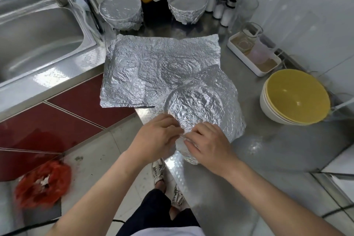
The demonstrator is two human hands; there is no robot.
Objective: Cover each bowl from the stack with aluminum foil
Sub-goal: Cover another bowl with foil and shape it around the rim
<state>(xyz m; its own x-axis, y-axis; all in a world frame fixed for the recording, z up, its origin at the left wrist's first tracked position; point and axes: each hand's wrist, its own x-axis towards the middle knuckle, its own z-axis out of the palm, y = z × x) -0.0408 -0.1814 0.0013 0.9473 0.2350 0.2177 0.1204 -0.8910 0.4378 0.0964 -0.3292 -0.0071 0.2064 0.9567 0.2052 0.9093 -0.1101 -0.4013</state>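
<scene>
Where steel counter (268, 149) meets sink (38, 44), foil (153, 67), bowls (297, 96)

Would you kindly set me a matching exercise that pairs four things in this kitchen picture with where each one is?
Things:
1. stack of yellow bowls
2. foil-draped bowl
3. loose foil sheets
4. red plastic bag

Places:
A. on the floor, lower left
B. flat in the middle of the counter
C. nearest the person, its foil pinched by the left hand and right hand
D. uncovered, at the counter's right side

Pairs: 1-D, 2-C, 3-B, 4-A.
</scene>
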